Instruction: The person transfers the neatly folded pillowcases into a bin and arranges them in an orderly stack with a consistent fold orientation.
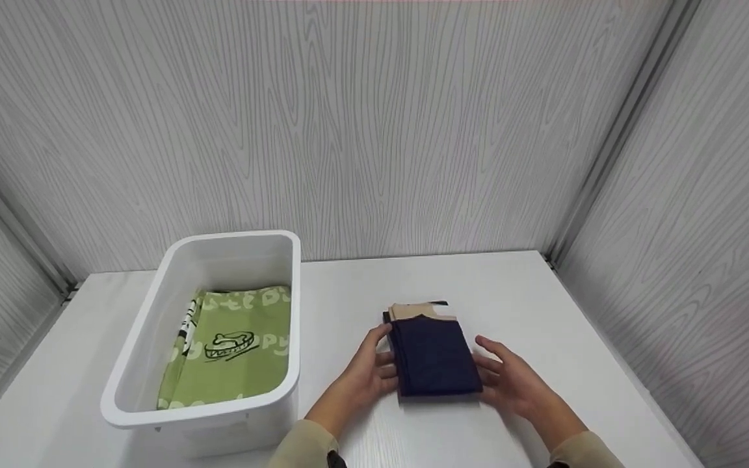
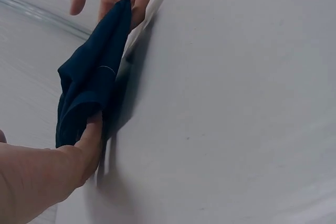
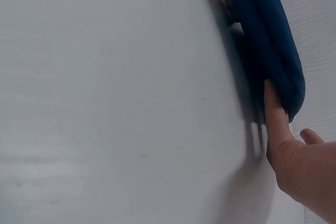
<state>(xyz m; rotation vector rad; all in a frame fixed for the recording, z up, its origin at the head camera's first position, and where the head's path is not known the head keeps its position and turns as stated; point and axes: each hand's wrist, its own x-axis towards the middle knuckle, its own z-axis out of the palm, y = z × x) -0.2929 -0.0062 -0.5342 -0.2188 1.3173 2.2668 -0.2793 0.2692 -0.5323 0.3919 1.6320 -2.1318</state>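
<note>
A folded navy garment (image 1: 436, 357) with beige and white parts at its far end lies between my hands, its near end slightly raised from the table. My left hand (image 1: 366, 370) is at its left edge, fingers partly hidden under the cloth. On the opposite side, my right hand (image 1: 511, 380) has its fingers beneath the right edge and its thumb spread away from the cloth. In the left wrist view the left hand's fingers (image 2: 92, 135) reach under the blue fold. The right wrist view shows a straight right finger (image 3: 274, 103) against the garment's underside.
A white plastic bin (image 1: 202, 416) stands on the left of the white table (image 1: 348, 292). Inside it lies a folded green cloth (image 1: 244, 357) with pale lettering and a dark drawing. Grey wood-grain panels (image 1: 374, 130) enclose the back and both sides.
</note>
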